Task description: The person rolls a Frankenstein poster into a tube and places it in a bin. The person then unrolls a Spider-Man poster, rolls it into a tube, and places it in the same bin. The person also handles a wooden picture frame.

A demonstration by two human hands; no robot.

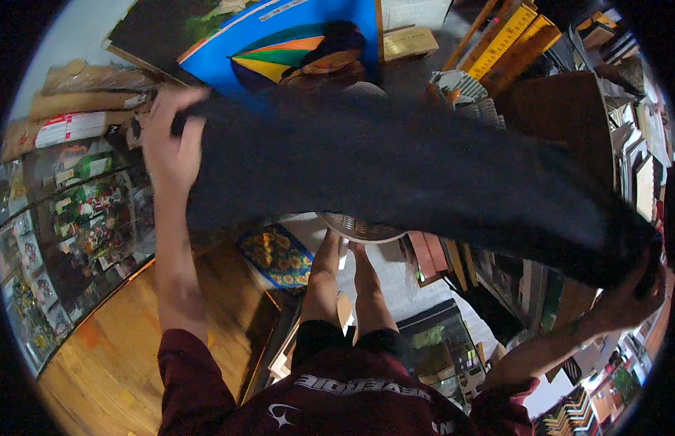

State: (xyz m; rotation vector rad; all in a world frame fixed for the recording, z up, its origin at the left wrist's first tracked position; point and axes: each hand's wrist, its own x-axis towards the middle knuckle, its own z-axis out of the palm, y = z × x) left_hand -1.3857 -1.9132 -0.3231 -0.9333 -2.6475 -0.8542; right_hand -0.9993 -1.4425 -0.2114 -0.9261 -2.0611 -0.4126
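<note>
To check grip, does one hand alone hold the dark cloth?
No, left hand and right hand grip opposite ends of the dark cloth.

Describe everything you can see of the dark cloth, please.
The dark cloth is a long, broad, nearly black piece with a bluish tinge, matt and soft-looking. It is held up across the view, sloping down toward the right. The left hand grips its upper left corner; the right hand, its far right end. Any seams are too dark to tell.

Dark cloth (381, 160) hides most of a round-rimmed object (363, 229) — left hand (172, 138) blurred
</note>
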